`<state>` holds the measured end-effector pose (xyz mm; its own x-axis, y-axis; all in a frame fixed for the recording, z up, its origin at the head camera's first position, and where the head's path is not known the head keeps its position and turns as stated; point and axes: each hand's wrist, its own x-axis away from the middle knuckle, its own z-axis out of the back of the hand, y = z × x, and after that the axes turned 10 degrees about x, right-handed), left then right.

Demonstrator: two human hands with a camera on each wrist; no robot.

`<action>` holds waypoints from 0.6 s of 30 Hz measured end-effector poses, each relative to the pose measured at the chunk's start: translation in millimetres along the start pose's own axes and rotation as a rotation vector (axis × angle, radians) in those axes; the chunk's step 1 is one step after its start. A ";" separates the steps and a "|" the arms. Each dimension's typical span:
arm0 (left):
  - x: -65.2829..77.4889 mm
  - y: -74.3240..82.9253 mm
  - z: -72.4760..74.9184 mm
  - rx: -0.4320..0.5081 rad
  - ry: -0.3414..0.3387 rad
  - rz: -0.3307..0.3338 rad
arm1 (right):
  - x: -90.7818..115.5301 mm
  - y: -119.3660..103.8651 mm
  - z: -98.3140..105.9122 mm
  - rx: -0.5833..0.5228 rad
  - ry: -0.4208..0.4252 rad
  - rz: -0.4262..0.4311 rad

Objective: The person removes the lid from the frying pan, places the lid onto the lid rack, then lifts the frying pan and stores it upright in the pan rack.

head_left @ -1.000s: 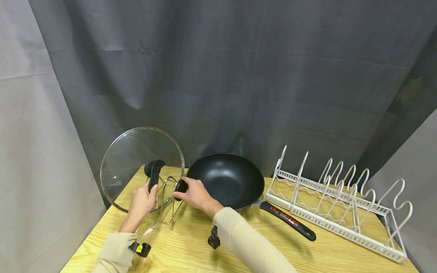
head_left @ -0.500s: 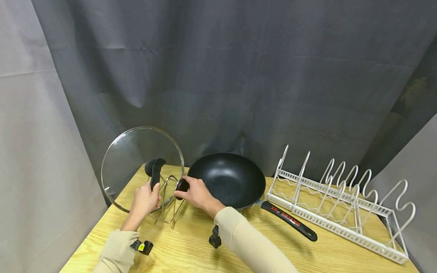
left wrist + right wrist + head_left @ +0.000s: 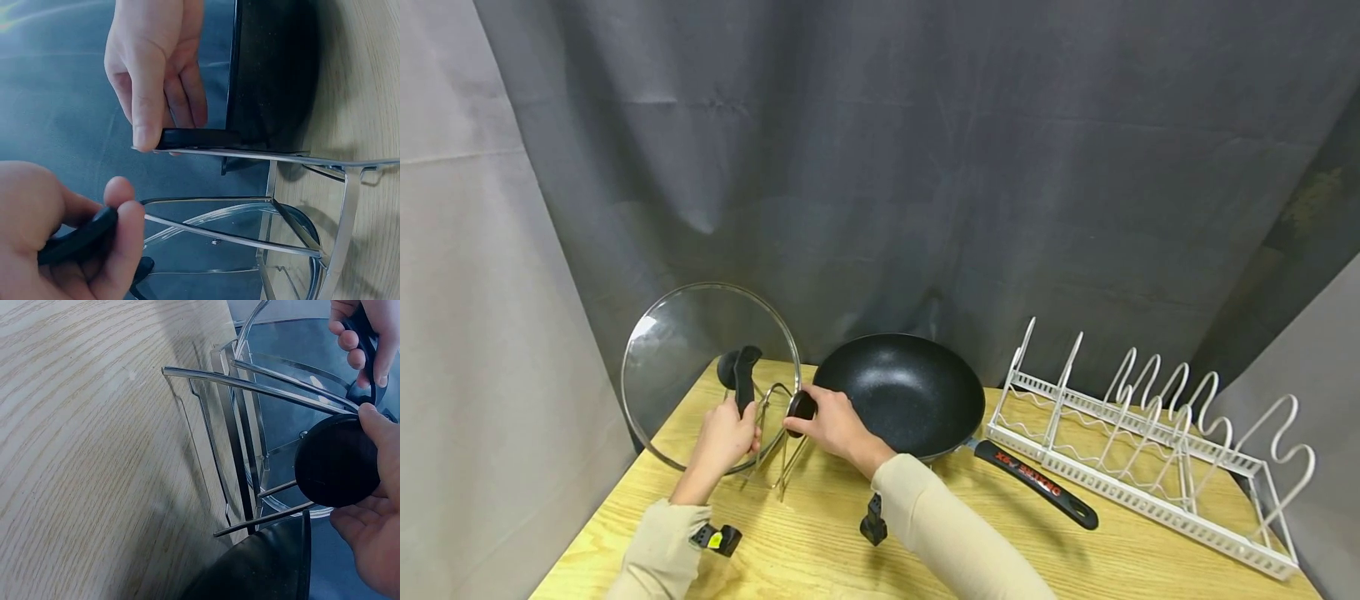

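A large clear glass lid [image 3: 692, 333] with a metal rim stands nearly upright at the left of the table. My left hand [image 3: 724, 437] grips its black handle [image 3: 744, 379], fingers curled round the lower part. In front of the lid is a metal wire stand [image 3: 342, 225], and the rim's lower part shows among its wires. My right hand [image 3: 838, 427] pinches the black round disc [image 3: 337, 462] at the stand's right side, thumb on one edge and fingers on the opposite edge. Whether the rim touches the stand, I cannot tell.
A black wok [image 3: 906, 396] sits just right of the stand, its long handle [image 3: 1036, 483] pointing toward the front right. Farther right stands a white rack [image 3: 1138, 479] with several upright wire dividers. A dark curtain [image 3: 880, 167] hangs behind the wooden table [image 3: 820, 542].
The lid has shifted slightly left and tilted, and a bright reflection now shows at its upper left. My left hand has shifted slightly right. My right hand stays on the disc.
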<state>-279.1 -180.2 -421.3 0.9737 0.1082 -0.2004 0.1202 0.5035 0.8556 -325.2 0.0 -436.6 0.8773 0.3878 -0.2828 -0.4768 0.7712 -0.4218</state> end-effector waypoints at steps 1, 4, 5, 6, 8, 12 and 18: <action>-0.2 0.5 -0.4 0.000 0.000 0.000 | 0.0 0.4 0.0 0.003 0.000 0.001; -0.3 1.6 -1.4 0.001 0.004 -0.004 | 0.0 1.2 -0.3 0.013 0.001 -0.002; -0.1 1.9 -1.5 0.002 0.003 -0.005 | 0.1 1.3 -0.6 0.016 0.002 -0.002; 0.0 1.8 -1.6 0.006 0.003 -0.005 | 0.4 1.5 -1.1 0.018 0.002 -0.003; 0.4 1.9 -1.5 0.011 -0.003 0.003 | 0.5 1.5 -1.8 0.016 0.004 -0.001; -1.4 1.4 -1.2 0.027 -0.016 0.026 | -0.6 1.2 -3.3 -0.003 0.015 0.014; -4.4 1.7 -1.3 0.045 -0.018 0.051 | -3.3 -1.1 -4.0 -0.008 0.026 0.039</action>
<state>-283.4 -178.6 -419.7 0.9821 0.1169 -0.1477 0.0785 0.4588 0.8851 -327.8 -4.1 -438.7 0.8566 0.4036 -0.3214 -0.5108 0.7516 -0.4173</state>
